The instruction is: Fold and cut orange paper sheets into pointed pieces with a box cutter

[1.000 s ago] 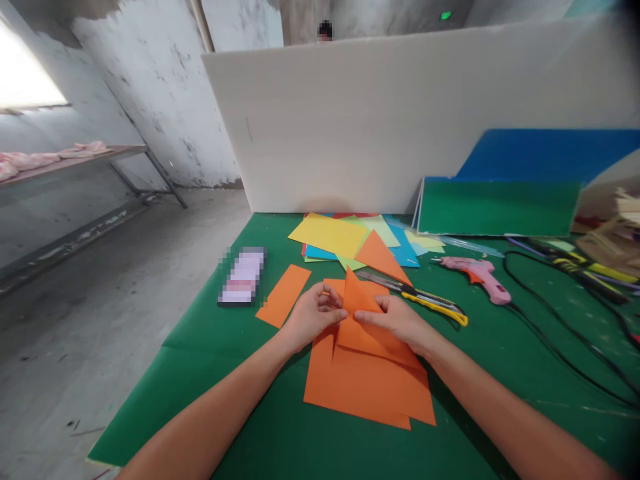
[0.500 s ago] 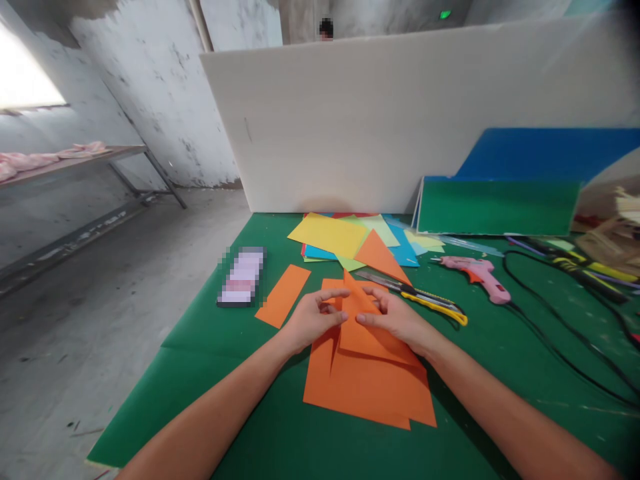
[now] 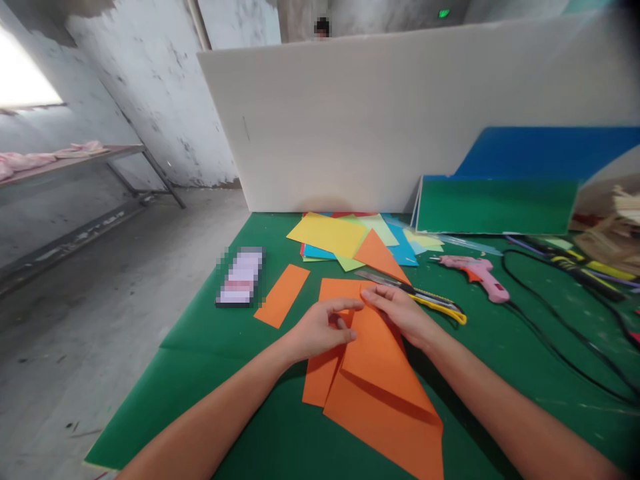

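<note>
A sheet of orange paper (image 3: 380, 360) is folded over on itself, its narrow top end raised and its lower end reaching toward me. My right hand (image 3: 400, 310) pinches that top end between thumb and fingers. At the left edge of the fold, my left hand (image 3: 323, 328) has its thumb and index fingertip against the paper, fingers curled. Another orange sheet (image 3: 316, 380) lies flat underneath, mostly covered. Just beyond my right hand rests a yellow-handled utility knife (image 3: 440, 308) with its blade out.
Left of my hands are an orange strip (image 3: 283, 297) and a blurred phone (image 3: 243, 277). Coloured sheets (image 3: 327, 233) overlap at the back. A pink glue gun (image 3: 477, 273) with a black cord lies right, near pliers (image 3: 575, 270). A white board (image 3: 350, 127) stands behind; a person's head shows above it.
The folded sheet has turned, its lower end swinging toward me and away from the sheet below. My right hand has shifted up to its top end; my left hand has moved slightly right.
</note>
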Motion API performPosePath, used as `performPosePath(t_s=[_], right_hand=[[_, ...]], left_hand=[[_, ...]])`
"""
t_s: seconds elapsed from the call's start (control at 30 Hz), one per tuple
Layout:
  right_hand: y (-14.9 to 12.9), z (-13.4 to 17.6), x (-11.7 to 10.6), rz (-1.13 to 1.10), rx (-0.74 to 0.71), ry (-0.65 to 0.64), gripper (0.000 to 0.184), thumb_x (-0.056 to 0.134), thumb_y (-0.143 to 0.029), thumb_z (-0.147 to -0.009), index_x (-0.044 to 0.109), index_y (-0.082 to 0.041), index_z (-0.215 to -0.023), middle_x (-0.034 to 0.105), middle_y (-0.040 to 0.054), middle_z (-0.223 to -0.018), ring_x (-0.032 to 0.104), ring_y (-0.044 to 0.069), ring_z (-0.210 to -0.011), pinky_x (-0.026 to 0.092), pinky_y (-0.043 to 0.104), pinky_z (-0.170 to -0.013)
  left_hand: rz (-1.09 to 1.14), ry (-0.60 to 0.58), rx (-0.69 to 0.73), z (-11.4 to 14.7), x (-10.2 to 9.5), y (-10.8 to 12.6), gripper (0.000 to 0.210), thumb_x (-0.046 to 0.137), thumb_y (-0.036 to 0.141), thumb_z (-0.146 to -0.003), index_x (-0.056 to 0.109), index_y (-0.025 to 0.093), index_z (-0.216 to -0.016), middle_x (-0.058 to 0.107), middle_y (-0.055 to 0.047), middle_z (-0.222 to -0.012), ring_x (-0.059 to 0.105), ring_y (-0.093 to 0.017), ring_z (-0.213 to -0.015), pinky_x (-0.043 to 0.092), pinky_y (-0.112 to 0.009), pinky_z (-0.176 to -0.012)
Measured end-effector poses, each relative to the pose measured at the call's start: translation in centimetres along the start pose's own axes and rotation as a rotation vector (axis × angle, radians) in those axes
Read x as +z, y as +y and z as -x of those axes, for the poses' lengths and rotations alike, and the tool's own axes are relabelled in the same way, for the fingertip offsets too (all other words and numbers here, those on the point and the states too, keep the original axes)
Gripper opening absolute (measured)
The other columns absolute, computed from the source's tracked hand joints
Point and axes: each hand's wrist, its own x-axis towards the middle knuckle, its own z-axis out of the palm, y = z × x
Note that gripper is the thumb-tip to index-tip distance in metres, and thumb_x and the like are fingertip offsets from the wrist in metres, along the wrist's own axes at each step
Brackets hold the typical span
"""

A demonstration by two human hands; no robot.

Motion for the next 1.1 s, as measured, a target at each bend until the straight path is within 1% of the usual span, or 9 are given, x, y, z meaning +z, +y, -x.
performPosePath(t_s=[0.13,0.23,0.37,0.53,0.7,0.8,0.87,0.97,1.1], right_hand=[[0.20,-0.11,-0.25,0.008,-0.052,0.018,0.038,0.077,-0.054,-0.067,0.063,-0.019,-0.074,0.055,-0.0034,-0.062,0.045,0.011,-0.055,0.032,0.025,-0.055],[0.27,-0.16,-0.25,0.018,-0.084,0.028,0.039,0.078,-0.053,-0.066,0.062,-0.018,-0.071,0.051,-0.0039,-0.061,0.040,0.010,-0.056,0.029,0.025,-0.055],[0.28,-0.07,-0.13,0.033,-0.095,0.034,0.040,0.078,-0.053,-0.066,0.063,-0.017,-0.073,0.053,-0.0031,-0.065,0.038,0.009,-0.057,0.029,0.026,-0.056],[0.30,0.09,-0.11,0.018,-0.100,0.029,0.038,0.077,-0.052,-0.068,0.062,-0.017,-0.071,0.051,-0.0043,-0.063,0.036,0.009,-0.056,0.029,0.026,-0.056],[0.56,-0.09,-0.18,0.002,-0.099,0.041,0.037,0.078,-0.051,-0.067,0.063,-0.018,-0.072,0.056,-0.0027,-0.067,0.043,0.011,-0.060,0.034,0.026,-0.060],[0.75,-0.22,-0.27,-0.016,-0.094,0.059,0.036,0.079,-0.050,-0.066,0.065,-0.018,-0.072,0.058,-0.0023,-0.068,0.047,0.012,-0.063,0.037,0.026,-0.063],[0.78,-0.24,-0.29,-0.039,-0.080,0.068,0.036,0.080,-0.050,-0.065,0.065,-0.018,-0.071,0.058,-0.0025,-0.067,0.047,0.012,-0.062,0.037,0.026,-0.062],[0.65,-0.19,-0.24,-0.077,-0.058,0.069,0.038,0.081,-0.050,-0.063,0.064,-0.018,-0.071,0.060,-0.0021,-0.068,0.050,0.012,-0.060,0.039,0.026,-0.061],[0.31,0.03,-0.23,-0.080,-0.020,0.028,0.039,0.081,-0.051,-0.063,0.063,-0.018,-0.074,0.063,-0.0014,-0.070,0.055,0.014,-0.061,0.042,0.027,-0.061]], left_hand=[[-0.035,-0.016,0.036,0.04,-0.19,-0.18,0.052,0.067,0.016,-0.072,0.062,0.021,-0.124,0.063,-0.010,-0.122,0.054,-0.007,-0.063,0.048,-0.024,-0.065],[-0.062,-0.020,0.032,0.12,-0.31,-0.31,0.050,0.066,0.015,-0.072,0.064,0.022,-0.121,0.062,-0.009,-0.125,0.054,-0.007,-0.063,0.048,-0.024,-0.065],[-0.089,-0.024,0.018,0.17,-0.30,-0.43,0.047,0.065,0.016,-0.073,0.065,0.022,-0.120,0.065,-0.008,-0.120,0.054,-0.008,-0.064,0.047,-0.023,-0.064],[-0.086,-0.028,-0.012,0.27,-0.25,-0.10,0.046,0.064,0.017,-0.075,0.065,0.020,-0.121,0.066,-0.009,-0.119,0.054,-0.008,-0.064,0.048,-0.023,-0.064],[-0.068,-0.033,-0.043,0.32,-0.26,0.12,0.044,0.065,0.019,-0.076,0.066,0.019,-0.119,0.068,-0.009,-0.112,0.057,-0.010,-0.065,0.049,-0.025,-0.068],[-0.037,-0.013,-0.048,0.23,-0.23,0.03,0.038,0.066,0.018,-0.074,0.067,0.017,-0.112,0.067,-0.009,-0.110,0.058,-0.009,-0.067,0.049,-0.026,-0.071],[-0.011,0.003,-0.045,0.15,-0.19,-0.05,0.029,0.067,0.018,-0.073,0.067,0.016,-0.102,0.067,-0.008,-0.108,0.057,-0.009,-0.067,0.049,-0.025,-0.069],[0.006,0.028,-0.039,0.02,-0.11,-0.21,0.017,0.068,0.018,-0.072,0.064,0.015,-0.088,0.067,-0.005,-0.097,0.058,-0.009,-0.068,0.049,-0.024,-0.066],[-0.051,0.064,-0.012,-0.12,-0.04,-0.54,0.014,0.068,0.019,-0.071,0.062,0.016,-0.083,0.066,-0.003,-0.087,0.060,-0.011,-0.070,0.049,-0.024,-0.067]])
